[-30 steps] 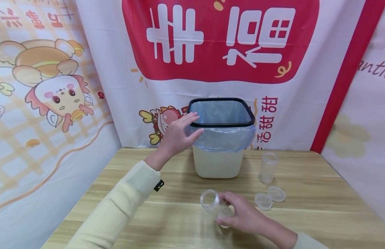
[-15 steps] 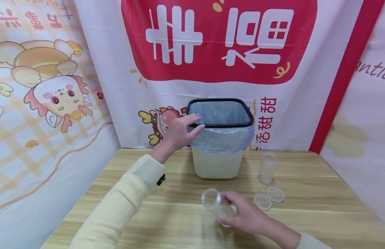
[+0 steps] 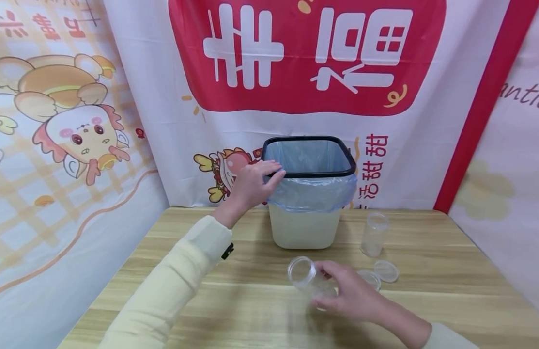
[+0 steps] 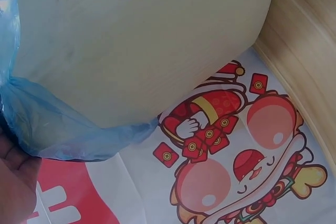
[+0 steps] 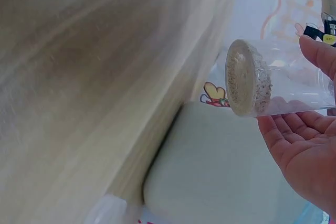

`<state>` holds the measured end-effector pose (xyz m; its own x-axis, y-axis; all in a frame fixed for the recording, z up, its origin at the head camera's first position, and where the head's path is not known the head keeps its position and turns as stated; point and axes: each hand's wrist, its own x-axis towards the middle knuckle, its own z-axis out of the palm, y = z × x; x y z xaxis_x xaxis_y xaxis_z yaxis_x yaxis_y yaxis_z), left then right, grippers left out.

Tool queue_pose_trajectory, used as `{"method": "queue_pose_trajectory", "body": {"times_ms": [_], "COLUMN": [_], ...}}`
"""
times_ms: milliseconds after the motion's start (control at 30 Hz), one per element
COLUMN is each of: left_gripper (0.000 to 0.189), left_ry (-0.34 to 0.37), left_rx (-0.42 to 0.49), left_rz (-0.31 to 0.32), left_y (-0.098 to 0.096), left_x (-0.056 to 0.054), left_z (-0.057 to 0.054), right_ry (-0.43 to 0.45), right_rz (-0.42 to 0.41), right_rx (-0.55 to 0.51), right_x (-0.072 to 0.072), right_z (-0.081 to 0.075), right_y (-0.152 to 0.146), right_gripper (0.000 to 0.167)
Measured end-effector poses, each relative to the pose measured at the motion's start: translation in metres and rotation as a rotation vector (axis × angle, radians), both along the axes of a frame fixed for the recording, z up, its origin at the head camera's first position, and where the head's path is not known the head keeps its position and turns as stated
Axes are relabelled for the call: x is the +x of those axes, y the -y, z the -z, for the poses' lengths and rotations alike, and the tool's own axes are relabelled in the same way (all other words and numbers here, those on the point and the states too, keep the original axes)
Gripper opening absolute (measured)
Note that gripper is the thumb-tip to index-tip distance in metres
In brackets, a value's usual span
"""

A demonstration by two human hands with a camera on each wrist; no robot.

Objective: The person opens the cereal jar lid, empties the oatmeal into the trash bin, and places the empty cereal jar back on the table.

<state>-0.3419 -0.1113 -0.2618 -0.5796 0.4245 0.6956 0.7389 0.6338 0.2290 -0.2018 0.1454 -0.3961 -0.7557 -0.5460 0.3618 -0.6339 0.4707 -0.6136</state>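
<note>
My right hand (image 3: 356, 295) grips a clear plastic jar (image 3: 302, 272), lidless and tilted so its mouth points up and to the left. In the right wrist view, pale crumbly grains (image 5: 261, 80) lie at the bottom of the jar, with thumb and fingers on either side of its wall. A cream trash bin (image 3: 304, 230) stands at the back of the table, lined with a blue bag (image 3: 313, 194) under a black rim (image 3: 317, 175). At its left corner my left hand (image 3: 253, 183) holds the rim, thumb in front; the left wrist view shows its fingers against the bag's edge.
To the right of the bin stands a second clear jar (image 3: 375, 235), upright and uncapped. Two clear round lids, one of them a far lid (image 3: 386, 271), lie on the wooden table (image 3: 186, 310) beyond my right hand. Printed cloth (image 3: 156, 106) hangs close behind the bin.
My right hand has lifted the jar slightly and moved it right, toward the bin. My left hand has shifted a little right and settled onto the bin's rim.
</note>
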Motion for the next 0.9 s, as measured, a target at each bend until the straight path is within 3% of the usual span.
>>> {"method": "queue_pose_trajectory", "body": {"times_ms": [467,900], "left_gripper": [0.031,0.031], "left_ry": [0.000,-0.010], "left_rx": [0.021,0.024], "left_rz": [-0.017,-0.028], "left_y": [-0.001,-0.001], "left_x": [-0.002,-0.004], "left_z": [-0.001,0.000], "right_ry": [-0.186,-0.362], "right_rz": [0.040,0.050], "right_rx": [0.014,0.018], "right_x": [-0.004,-0.016], "right_z": [-0.036,-0.101], "right_y": [-0.015,-0.033], "right_gripper": [0.055,0.060]}}
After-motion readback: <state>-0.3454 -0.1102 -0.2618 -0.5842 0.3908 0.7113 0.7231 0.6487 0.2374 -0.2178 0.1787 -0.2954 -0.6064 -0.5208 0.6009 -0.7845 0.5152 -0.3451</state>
